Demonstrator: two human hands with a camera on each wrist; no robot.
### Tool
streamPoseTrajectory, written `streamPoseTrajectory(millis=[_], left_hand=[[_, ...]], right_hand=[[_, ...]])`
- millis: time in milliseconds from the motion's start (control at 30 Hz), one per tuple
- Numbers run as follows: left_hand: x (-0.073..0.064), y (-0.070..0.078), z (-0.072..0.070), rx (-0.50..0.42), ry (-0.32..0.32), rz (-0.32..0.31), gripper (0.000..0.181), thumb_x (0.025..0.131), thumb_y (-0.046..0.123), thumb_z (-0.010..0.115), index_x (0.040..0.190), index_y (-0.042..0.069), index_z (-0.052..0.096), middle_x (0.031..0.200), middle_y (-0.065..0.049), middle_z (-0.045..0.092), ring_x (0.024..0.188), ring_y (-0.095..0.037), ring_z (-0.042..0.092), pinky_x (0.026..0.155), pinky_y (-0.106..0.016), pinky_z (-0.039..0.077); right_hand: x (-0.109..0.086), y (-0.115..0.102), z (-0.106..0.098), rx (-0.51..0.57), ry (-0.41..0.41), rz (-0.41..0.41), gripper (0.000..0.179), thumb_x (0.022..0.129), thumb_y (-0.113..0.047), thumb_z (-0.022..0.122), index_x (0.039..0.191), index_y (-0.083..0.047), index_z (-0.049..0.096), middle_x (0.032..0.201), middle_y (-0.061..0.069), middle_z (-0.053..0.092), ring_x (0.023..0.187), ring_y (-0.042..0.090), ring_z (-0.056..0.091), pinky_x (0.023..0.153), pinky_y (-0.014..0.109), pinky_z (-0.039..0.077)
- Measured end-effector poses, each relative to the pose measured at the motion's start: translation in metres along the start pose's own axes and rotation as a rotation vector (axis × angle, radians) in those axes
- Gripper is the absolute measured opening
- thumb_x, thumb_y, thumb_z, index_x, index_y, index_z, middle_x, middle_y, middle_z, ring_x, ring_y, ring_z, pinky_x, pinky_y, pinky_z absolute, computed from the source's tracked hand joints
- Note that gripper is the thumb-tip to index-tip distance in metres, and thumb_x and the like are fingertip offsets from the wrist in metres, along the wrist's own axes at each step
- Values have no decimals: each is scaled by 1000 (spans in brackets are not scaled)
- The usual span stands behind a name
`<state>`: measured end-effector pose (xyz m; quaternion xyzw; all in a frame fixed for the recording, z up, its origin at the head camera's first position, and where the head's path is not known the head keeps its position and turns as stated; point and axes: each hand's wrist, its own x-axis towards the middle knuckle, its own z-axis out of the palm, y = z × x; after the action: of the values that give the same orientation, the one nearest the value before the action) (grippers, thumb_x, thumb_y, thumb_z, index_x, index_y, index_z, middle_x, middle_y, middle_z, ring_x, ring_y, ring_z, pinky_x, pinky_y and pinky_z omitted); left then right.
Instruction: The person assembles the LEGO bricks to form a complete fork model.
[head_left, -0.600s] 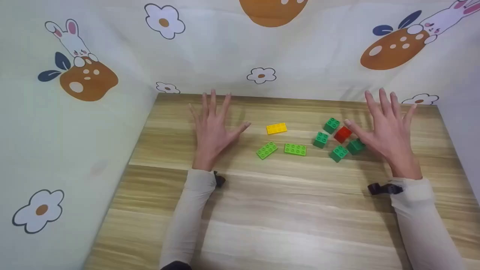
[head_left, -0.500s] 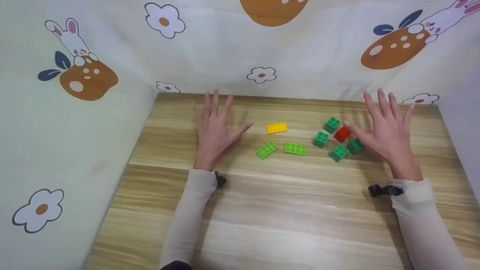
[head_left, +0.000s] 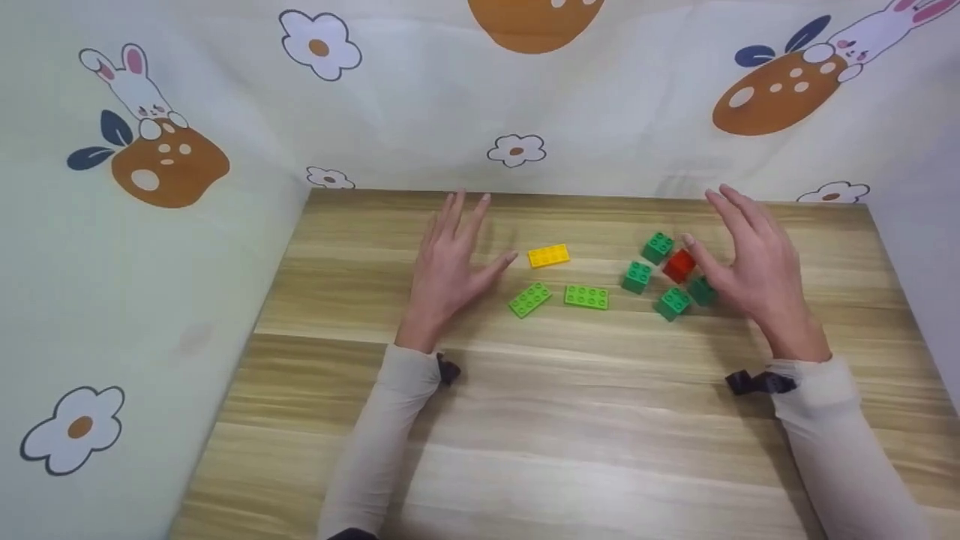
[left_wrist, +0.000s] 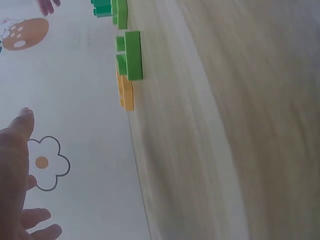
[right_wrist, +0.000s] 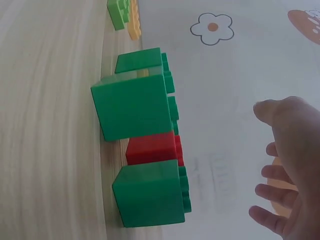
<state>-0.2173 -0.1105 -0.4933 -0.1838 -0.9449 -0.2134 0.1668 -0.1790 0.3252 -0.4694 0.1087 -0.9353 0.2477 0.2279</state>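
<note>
My left hand [head_left: 450, 270] hovers over the table, fingers spread and holding nothing. Its thumb points toward a flat yellow brick [head_left: 549, 256] and a flat lime brick [head_left: 530, 300]; a second lime brick [head_left: 586, 297] lies just right of these. At the right, my right hand [head_left: 765, 277] is also raised, its fingers loosely extended, with no brick in it. Near its thumb sits a square red brick [head_left: 680, 265], surrounded by several square green bricks [head_left: 673, 303]. One green brick [head_left: 702, 291] is partly hidden under the thumb. The right wrist view shows the red brick [right_wrist: 152, 149] between green ones.
A wooden table [head_left: 525, 420] carries all the bricks. Behind it rises a pale cloth wall [head_left: 420, 112] printed with flowers and rabbits, close to my fingertips. Another cloth wall [head_left: 187, 285] stands along the left edge.
Both hands have moved inward, the left to the right and the right to the left. Their fingers are less widely spread. The view has shifted slightly; the bricks stay in place.
</note>
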Motion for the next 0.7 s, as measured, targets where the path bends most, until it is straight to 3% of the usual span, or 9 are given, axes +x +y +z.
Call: streamPoseTrajectory(millis=[167, 233, 400, 433, 500, 667, 700], left_hand=[[-2, 9, 1, -66, 9, 23, 85, 100, 68, 66, 169, 26, 38, 177, -12, 34, 164, -33, 35, 136, -54, 29], [-2, 13, 2, -93, -1, 26, 83, 100, 68, 65, 168, 26, 40, 175, -11, 38, 162, -32, 39, 134, -54, 34], [-3, 23, 4, -150, -61, 37, 77, 102, 65, 64, 164, 22, 48, 170, -9, 47, 157, -30, 46, 132, -50, 38], [-4, 26, 5, -161, -75, 40, 75, 102, 64, 65, 162, 21, 50, 168, -9, 49, 156, -30, 48, 132, -49, 38], [-5, 30, 6, -172, -104, 45, 72, 102, 61, 67, 160, 19, 54, 165, -8, 54, 153, -29, 51, 131, -47, 41], [-9, 39, 12, -187, -153, 95, 64, 103, 54, 70, 153, 15, 61, 155, -7, 64, 144, -26, 59, 126, -43, 47], [-10, 40, 13, -191, -159, 108, 62, 103, 53, 70, 152, 14, 62, 153, -8, 65, 143, -26, 61, 125, -42, 48]], right_hand=[[-3, -8, 0, 12, -31, -4, 60, 101, -34, 76, 156, -21, 58, 157, 11, 61, 142, 37, 58, 112, 66, 51], [-6, -10, -1, 16, -38, -7, 56, 102, -32, 75, 154, -20, 61, 148, 12, 67, 131, 36, 63, 102, 62, 57], [-15, -14, 1, 21, -66, -30, 45, 103, -26, 74, 146, -13, 67, 123, 12, 74, 103, 29, 70, 79, 42, 59], [-17, -15, 2, 21, -78, -34, 44, 103, -25, 74, 145, -12, 68, 121, 12, 74, 101, 28, 71, 78, 41, 60], [-22, -16, 3, 31, -105, -43, 42, 104, -25, 74, 143, -11, 69, 118, 10, 75, 99, 26, 72, 78, 26, 59], [-26, -24, 8, 49, -166, -60, 40, 102, -24, 77, 138, -8, 71, 117, 10, 76, 96, 25, 72, 78, 31, 62], [-26, -25, 9, 46, -180, -59, 39, 102, -24, 78, 136, -7, 72, 116, 10, 76, 96, 26, 73, 78, 39, 64]])
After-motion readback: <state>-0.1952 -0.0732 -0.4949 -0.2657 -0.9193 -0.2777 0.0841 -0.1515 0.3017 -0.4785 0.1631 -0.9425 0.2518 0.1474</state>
